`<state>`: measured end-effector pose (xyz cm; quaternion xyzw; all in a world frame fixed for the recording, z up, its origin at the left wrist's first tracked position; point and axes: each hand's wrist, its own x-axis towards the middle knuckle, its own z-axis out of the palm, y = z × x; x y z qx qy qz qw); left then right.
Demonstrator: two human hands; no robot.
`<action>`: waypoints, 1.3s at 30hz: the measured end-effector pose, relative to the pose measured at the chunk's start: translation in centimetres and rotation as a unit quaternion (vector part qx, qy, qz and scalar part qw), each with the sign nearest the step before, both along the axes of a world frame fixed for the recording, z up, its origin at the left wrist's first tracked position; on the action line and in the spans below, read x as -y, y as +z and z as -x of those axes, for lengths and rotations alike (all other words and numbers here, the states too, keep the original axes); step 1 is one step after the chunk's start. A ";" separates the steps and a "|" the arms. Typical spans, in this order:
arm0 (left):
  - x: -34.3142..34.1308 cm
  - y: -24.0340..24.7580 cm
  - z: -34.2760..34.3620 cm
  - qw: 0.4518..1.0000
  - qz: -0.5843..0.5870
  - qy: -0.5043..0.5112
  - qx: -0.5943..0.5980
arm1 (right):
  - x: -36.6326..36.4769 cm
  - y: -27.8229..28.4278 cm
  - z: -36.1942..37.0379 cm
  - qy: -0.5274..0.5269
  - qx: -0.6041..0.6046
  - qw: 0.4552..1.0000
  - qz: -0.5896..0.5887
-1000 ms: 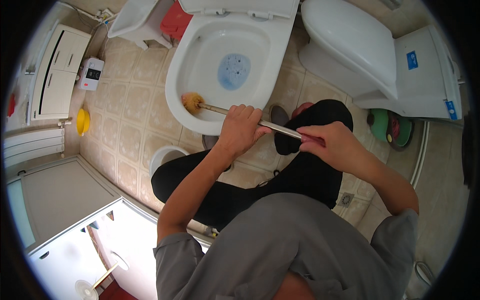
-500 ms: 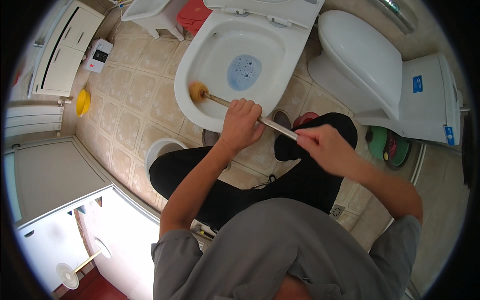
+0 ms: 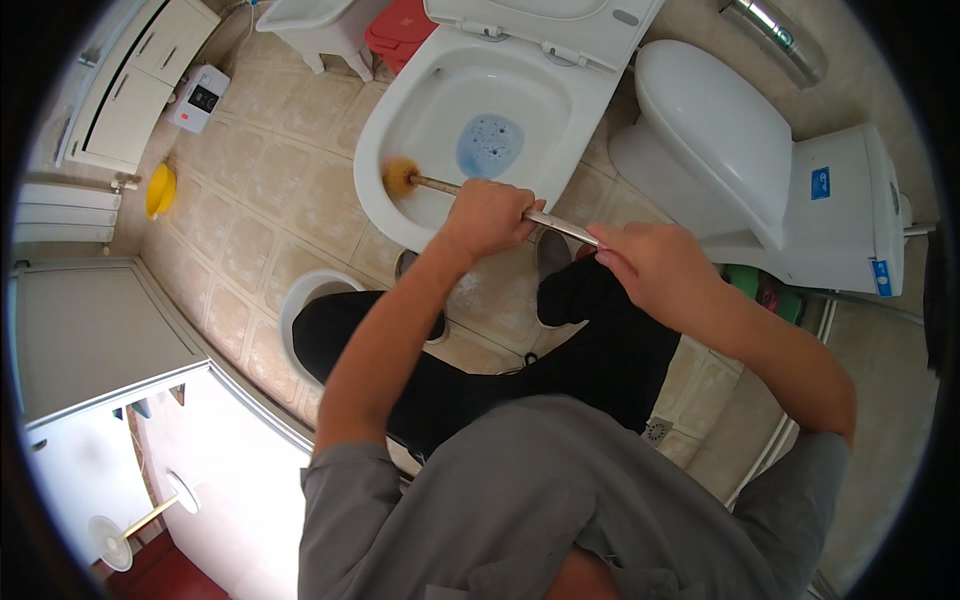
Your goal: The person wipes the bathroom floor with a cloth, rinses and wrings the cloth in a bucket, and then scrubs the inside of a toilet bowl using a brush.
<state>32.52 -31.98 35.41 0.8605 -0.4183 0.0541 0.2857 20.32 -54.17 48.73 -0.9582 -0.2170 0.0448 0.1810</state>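
A long-handled toilet brush (image 3: 570, 229) slants across the front of an open white toilet bowl (image 3: 372, 140). Its round orange-brown bristle head (image 3: 401, 177) rests against the inner wall at the bowl's left front. Soapy blue water (image 3: 490, 146) pools at the bottom of the bowl. My left hand (image 3: 486, 220) is closed around the middle of the handle, above the bowl's front rim. Farther right, over my knee, my right hand (image 3: 655, 270) grips the handle's end, which its fingers partly hide.
On the right stands a second white toilet (image 3: 710, 120) with its lid down. A white bucket (image 3: 297, 295) is beside my left knee. A red bin (image 3: 400, 38) sits behind the open bowl, and a yellow basin (image 3: 160, 192) is at far left. A drain (image 3: 656, 430) lies in the tiled floor.
Both hands have shifted slightly away from me, and the brush handle lies flatter across the view. The bristle head stays at the bowl's left front. My view has shifted slightly.
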 end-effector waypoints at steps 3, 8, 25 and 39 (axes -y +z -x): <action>-0.3 2.2 -2.4 0.988 -0.108 -0.076 -0.080 | 1.0 -1.1 -1.3 -0.110 -0.226 0.950 -0.187; 0.0 1.9 -1.5 0.995 -0.057 0.001 -0.082 | -0.9 5.1 -4.6 -0.276 -0.408 0.851 -0.182; -2.2 6.3 -7.3 0.914 0.292 0.279 -0.028 | -10.0 16.5 -18.1 0.255 0.226 0.881 0.328; -0.9 6.7 -8.6 0.964 0.105 0.089 -0.229 | -2.9 12.9 -19.0 0.164 0.129 0.949 0.237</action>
